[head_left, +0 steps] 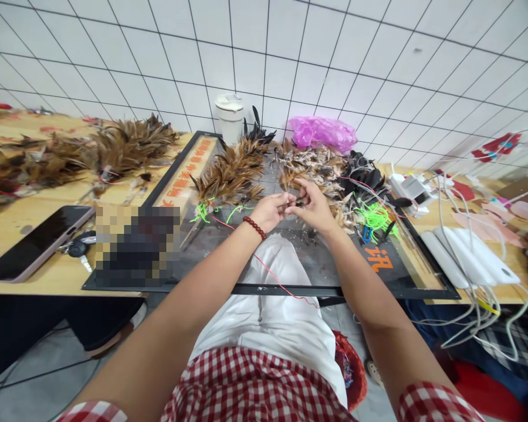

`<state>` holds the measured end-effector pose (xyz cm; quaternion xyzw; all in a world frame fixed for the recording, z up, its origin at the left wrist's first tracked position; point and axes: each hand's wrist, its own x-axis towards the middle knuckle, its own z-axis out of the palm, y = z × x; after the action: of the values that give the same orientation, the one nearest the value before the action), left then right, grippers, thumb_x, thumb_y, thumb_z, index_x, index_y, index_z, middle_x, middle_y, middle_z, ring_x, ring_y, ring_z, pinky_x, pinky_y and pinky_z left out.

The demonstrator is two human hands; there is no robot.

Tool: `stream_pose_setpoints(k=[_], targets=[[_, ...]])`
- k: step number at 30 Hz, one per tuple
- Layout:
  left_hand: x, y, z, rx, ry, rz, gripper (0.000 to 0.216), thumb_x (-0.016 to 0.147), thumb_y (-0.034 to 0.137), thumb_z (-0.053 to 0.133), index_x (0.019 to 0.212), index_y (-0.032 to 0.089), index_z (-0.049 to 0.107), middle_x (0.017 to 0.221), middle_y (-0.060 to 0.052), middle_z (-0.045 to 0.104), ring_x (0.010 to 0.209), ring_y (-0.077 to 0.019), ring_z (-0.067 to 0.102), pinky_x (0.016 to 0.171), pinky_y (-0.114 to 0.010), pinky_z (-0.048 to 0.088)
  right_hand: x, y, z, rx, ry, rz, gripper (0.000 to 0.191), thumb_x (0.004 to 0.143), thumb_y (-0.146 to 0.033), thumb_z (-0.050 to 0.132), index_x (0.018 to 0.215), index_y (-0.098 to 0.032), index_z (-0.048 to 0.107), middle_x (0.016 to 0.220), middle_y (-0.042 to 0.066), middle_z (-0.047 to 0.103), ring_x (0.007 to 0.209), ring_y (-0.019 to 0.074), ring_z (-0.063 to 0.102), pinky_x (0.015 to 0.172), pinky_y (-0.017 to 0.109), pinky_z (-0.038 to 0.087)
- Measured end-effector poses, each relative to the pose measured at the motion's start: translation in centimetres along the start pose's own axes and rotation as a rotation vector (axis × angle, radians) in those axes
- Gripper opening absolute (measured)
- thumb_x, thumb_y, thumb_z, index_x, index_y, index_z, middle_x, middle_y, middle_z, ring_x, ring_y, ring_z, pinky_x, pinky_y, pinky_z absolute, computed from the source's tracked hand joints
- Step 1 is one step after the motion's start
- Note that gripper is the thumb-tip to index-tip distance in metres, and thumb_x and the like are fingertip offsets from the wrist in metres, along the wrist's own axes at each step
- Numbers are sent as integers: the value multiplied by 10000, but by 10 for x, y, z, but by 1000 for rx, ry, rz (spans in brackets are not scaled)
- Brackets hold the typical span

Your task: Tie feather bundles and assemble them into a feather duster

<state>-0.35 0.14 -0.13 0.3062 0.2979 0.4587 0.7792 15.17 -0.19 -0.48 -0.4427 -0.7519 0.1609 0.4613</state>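
My left hand [270, 212], with a beaded bracelet [255, 228] on its wrist, has its fingers pinched together. My right hand [315, 209] meets it fingertip to fingertip over the dark board [193, 258]. Between the fingers is a small dark piece [298, 202], perhaps a feather; its kind is too small to tell. Just beyond the hands lie a bundle of brown feathers [231, 173] and a pile of loose brown feathers [305, 164]. A thin red thread [270, 271] runs below my left forearm and over the board's front edge.
Black feathers [365, 176] and bright green strands [374, 218] lie at right. A white lidded cup [229, 120] and a pink plastic bag [322, 133] stand by the wall. Left are a phone [37, 241] and keys [78, 249]; right, white devices with cables [470, 252]. A red basket [355, 375] is below.
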Motion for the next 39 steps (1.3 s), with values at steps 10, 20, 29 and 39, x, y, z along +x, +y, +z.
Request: stream_pose_setpoints(k=[10, 20, 29, 39], targets=[[4, 4, -4, -55, 224, 185, 131, 817, 253, 650, 811, 134, 594, 647, 16, 589, 512, -41, 525, 491, -154, 402, -5, -1, 1, -638, -130, 110, 343, 891, -228, 457, 1204, -224, 596, 1071, 96, 581, 943, 230, 525, 798, 350, 397], [4, 3, -1, -16, 268, 207, 137, 799, 246, 664, 777, 125, 602, 565, 41, 520, 449, -28, 456, 439, -145, 352, 5, 10, 7, -698, -62, 157, 201, 880, -206, 448, 867, -176, 646, 974, 109, 612, 955, 252, 504, 852, 399, 351], [6, 2, -1, 3, 340, 244, 100, 792, 210, 662, 782, 125, 610, 696, 20, 581, 466, -15, 475, 447, -154, 367, 6, 9, 2, -324, -120, 199, 141, 819, -240, 567, 909, -187, 662, 932, 71, 621, 858, 202, 552, 787, 321, 416], [4, 3, -1, 45, 344, 259, 89, 789, 203, 652, 776, 122, 619, 722, 11, 593, 475, -19, 479, 434, -153, 355, 10, -3, 4, 258, 60, 325, 168, 793, -355, 564, 788, -188, 562, 654, -10, 531, 604, 123, 456, 606, 258, 368]])
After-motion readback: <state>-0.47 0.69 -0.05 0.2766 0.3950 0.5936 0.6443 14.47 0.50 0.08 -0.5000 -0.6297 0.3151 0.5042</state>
